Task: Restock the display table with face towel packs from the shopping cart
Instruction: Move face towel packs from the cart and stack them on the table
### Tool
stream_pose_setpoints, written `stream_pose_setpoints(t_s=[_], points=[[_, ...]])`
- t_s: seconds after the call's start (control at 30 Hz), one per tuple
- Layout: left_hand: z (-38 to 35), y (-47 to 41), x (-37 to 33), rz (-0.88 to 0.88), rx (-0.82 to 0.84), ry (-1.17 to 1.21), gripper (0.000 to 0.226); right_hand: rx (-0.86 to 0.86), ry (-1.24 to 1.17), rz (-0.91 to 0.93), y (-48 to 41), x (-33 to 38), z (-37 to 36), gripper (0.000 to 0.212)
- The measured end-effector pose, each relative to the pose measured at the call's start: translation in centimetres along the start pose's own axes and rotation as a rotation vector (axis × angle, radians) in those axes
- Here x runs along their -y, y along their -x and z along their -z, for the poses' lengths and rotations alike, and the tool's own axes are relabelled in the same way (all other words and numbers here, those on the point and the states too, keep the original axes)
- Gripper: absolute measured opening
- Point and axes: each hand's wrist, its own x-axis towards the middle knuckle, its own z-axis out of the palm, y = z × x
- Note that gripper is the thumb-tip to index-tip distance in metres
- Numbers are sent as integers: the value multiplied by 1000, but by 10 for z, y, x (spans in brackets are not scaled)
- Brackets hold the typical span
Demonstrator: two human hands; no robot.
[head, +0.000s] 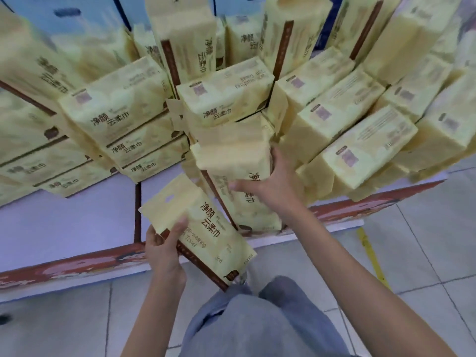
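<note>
Left hand [162, 249] grips pack [206, 225]; right hand [271, 185] another [231, 155].

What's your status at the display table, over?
Left hand grips a face towel pack at the table edge. Right hand holds a second pack against the stacks. Stacks tight on both sides.

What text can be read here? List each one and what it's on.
"净颜 云柔巾": near pack in the left hand, and stacked packs.
"…e-washing", "…t Towel": near pack, start hidden by the thumb.
"净…柔巾": standing pack in the right hand, partly covered.
Purple labels, fine print: too blurred.
</note>
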Motion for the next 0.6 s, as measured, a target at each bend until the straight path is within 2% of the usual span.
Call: stream_pose_setpoints(t_s=[0.07,0.2,0.27,0.33,0.43,0.5,0.57,0.6], points=[[-8,-2,-4,-8,-35,38,49,77,43,76,-28,31,-8,80],[-25,3,-11,-49,-92,105,97,217,204,265,-70,89,-15,84],[-31,7,-14,-73,-117,157,102,319,392,349,-86,114,-17,91],[-39,11,-17,-73,-144,189,94,413,615,445,-101,128,-19,96],[-46,17,-17,-72,-190,235,59,492,1021,594,-120,129,-22,104],[-50,19,-16,-82,-210,246,56,520,1209,662,-129,121,-22,104],[-53,21,-14,-87,-219,256,58,547,1294,705,-134,112,-22,103],[-54,21,-12,-83,-224,260,51,557,1323,722,-136,107,-23,103]])
